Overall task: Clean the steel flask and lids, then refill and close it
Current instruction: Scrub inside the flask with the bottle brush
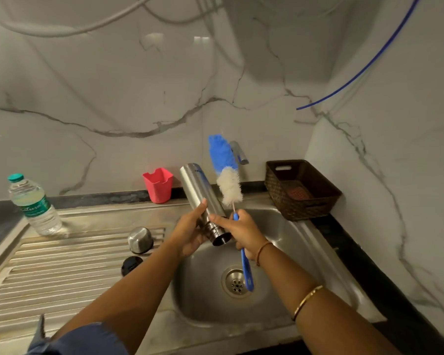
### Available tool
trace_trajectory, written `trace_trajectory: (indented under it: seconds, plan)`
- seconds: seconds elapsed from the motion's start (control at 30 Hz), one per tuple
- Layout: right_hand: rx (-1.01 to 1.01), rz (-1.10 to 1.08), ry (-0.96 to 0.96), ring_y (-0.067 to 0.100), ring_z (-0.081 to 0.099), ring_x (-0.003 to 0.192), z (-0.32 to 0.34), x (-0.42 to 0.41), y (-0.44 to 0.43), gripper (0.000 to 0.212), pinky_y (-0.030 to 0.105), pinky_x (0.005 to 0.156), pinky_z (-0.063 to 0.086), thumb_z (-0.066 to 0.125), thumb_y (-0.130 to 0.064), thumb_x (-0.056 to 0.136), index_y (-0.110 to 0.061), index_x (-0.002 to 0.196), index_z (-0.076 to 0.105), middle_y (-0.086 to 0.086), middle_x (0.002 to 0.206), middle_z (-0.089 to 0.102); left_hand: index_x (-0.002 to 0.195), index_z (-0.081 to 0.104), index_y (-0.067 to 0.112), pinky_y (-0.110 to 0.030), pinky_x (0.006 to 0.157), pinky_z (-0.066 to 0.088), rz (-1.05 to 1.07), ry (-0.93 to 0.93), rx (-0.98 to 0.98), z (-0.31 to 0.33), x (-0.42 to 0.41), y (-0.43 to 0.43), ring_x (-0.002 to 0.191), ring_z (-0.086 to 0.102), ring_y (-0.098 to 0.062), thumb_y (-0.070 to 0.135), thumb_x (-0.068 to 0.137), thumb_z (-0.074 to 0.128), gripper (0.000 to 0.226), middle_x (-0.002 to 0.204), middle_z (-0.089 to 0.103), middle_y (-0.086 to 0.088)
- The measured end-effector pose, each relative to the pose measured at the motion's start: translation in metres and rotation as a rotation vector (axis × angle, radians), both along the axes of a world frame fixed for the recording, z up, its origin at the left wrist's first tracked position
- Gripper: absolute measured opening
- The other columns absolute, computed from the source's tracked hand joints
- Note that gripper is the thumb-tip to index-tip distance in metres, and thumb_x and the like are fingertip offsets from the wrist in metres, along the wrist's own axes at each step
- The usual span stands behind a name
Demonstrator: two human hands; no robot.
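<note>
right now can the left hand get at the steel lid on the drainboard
Probably not while it is full: the left hand grips the flask. The way itself looks free, as the steel lid stands on the drainboard just beside that wrist with nothing between them.

Cup lid [140, 239] and inner lid [131, 265] are lying on the drainboard [62, 265], left of the sink basin [203, 290]; a water bottle [34, 203] is standing farther left, a basket [303, 190] sitting behind-right.
</note>
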State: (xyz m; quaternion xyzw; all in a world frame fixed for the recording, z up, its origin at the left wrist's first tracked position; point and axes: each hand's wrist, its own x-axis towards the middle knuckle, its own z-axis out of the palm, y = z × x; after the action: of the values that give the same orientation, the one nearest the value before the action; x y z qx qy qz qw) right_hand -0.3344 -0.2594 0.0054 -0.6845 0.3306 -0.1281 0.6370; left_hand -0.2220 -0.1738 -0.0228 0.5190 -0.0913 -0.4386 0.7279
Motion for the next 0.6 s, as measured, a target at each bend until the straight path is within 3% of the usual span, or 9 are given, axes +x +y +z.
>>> trace_trajectory:
  seconds: [0.1, 0.2, 0.27, 0.33, 0.43, 0.6]
  plan:
    - [0.027, -0.028, -0.073, 0.008, 0.048, 0.06, -0.005, 0.003, 0.0, 0.044, 0.018, 0.045, 0.034, 0.076, -0.038, 0.074, -0.016, 0.089, 0.04, 0.003, 0.08, 0.054, 0.132, 0.046, 0.005, -0.045, 0.079, 0.057, -0.117, -0.017, 0.069, -0.001, -0.001, 0.011, 0.099, 0.068, -0.031, 0.054, 0.072, 0.071, 0.081, 0.123, 0.06, -0.021]
    - [0.082, -0.073, -0.133, 0.011, 0.052, 0.06, -0.015, 0.011, 0.008, 0.044, 0.022, 0.045, 0.042, 0.077, -0.033, 0.074, -0.017, 0.084, 0.037, 0.003, 0.076, 0.054, 0.122, 0.055, 0.008, -0.061, 0.087, 0.049, -0.2, 0.133, 0.034, -0.005, -0.007, 0.021, 0.101, 0.066, -0.035, 0.048, 0.085, 0.059, 0.055, 0.122, 0.062, -0.019]
    - [0.123, -0.069, -0.149, 0.017, 0.059, 0.07, -0.025, 0.016, 0.014, 0.044, 0.033, 0.057, 0.055, 0.078, -0.034, 0.072, -0.018, 0.081, 0.038, 0.007, 0.08, 0.057, 0.117, 0.054, 0.004, -0.064, 0.082, 0.05, -0.14, 0.199, -0.048, -0.005, -0.01, 0.024, 0.102, 0.065, -0.038, 0.036, 0.092, 0.054, 0.04, 0.118, 0.063, -0.021]
    - [0.091, -0.027, -0.153, 0.015, 0.056, 0.068, -0.033, 0.017, 0.018, 0.043, 0.029, 0.055, 0.053, 0.077, -0.034, 0.074, -0.017, 0.081, 0.038, 0.005, 0.077, 0.054, 0.118, 0.048, 0.007, -0.064, 0.075, 0.053, -0.063, 0.159, -0.074, -0.005, -0.011, 0.026, 0.102, 0.064, -0.038, 0.024, 0.094, 0.054, 0.03, 0.113, 0.063, -0.022]
    - [-0.139, 0.052, -0.111, 0.01, 0.041, 0.059, -0.041, 0.018, 0.018, 0.037, 0.019, 0.052, 0.038, 0.071, -0.034, 0.081, -0.018, 0.075, 0.038, -0.001, 0.067, 0.044, 0.118, 0.047, 0.01, -0.057, 0.073, 0.054, 0.041, 0.091, 0.005, -0.007, -0.009, 0.027, 0.094, 0.064, -0.032, 0.017, 0.093, 0.056, 0.028, 0.104, 0.063, -0.018]
    - [-0.523, 0.162, 0.034, 0.017, 0.047, 0.064, -0.05, -0.004, -0.002, 0.031, 0.034, 0.061, 0.038, 0.044, -0.033, 0.097, -0.009, 0.078, 0.048, 0.005, 0.07, 0.052, 0.128, 0.047, 0.001, -0.039, 0.066, 0.06, 0.095, 0.005, 0.115, -0.012, 0.008, 0.037, 0.093, 0.066, -0.027, 0.015, 0.084, 0.066, 0.05, 0.111, 0.064, -0.018]
